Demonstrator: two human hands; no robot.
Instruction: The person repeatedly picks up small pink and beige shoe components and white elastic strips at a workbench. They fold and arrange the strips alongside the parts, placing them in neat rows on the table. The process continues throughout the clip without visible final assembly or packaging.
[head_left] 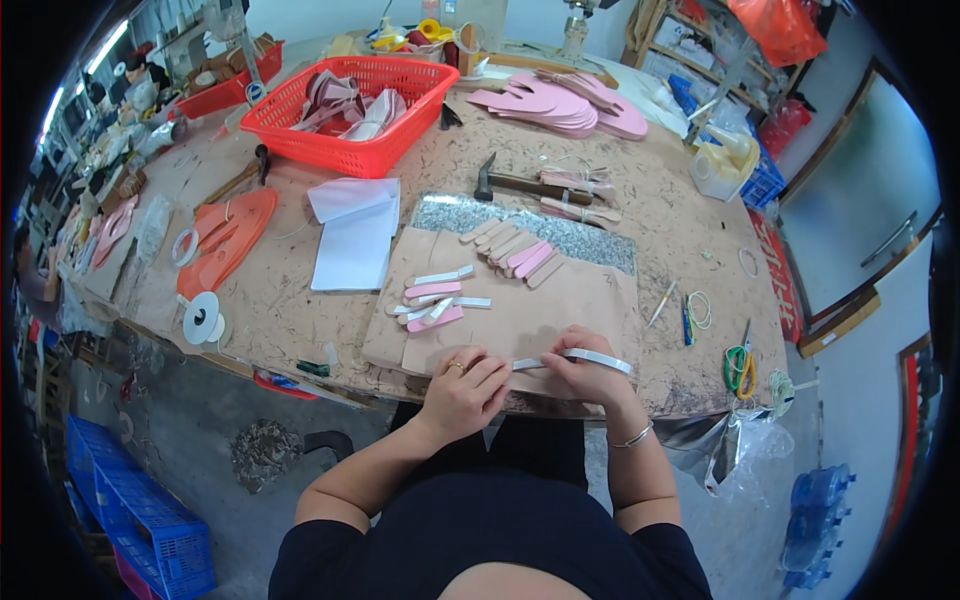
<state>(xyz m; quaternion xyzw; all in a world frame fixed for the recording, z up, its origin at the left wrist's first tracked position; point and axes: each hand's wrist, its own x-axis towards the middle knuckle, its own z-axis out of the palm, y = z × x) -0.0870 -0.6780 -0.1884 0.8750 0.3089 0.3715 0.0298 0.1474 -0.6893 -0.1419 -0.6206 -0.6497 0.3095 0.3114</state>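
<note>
At the near edge of the worktable, my right hand (588,372) pinches a narrow white strip (600,358), whose loose end curves out to the right. The strip's other part reaches toward my left hand (466,392), which is closed with fingers curled down; what lies under its fingertips is hidden. Both hands rest over a brown paper sheet (590,310). Ahead of them lies a loose pile of short pink tabs (436,318) and white strips (430,300). Farther back, a fanned row of beige and pink round-ended tabs (512,250) overlaps a speckled stone slab (590,245).
Behind the slab lie a hammer (520,185) and bundled straps (580,212). A red basket (350,150) and pink cut pieces (550,105) stand farther back. Green-and-yellow scissors (740,370) lie right; white papers (352,245), orange pieces (235,240) and a white spool (203,318) left.
</note>
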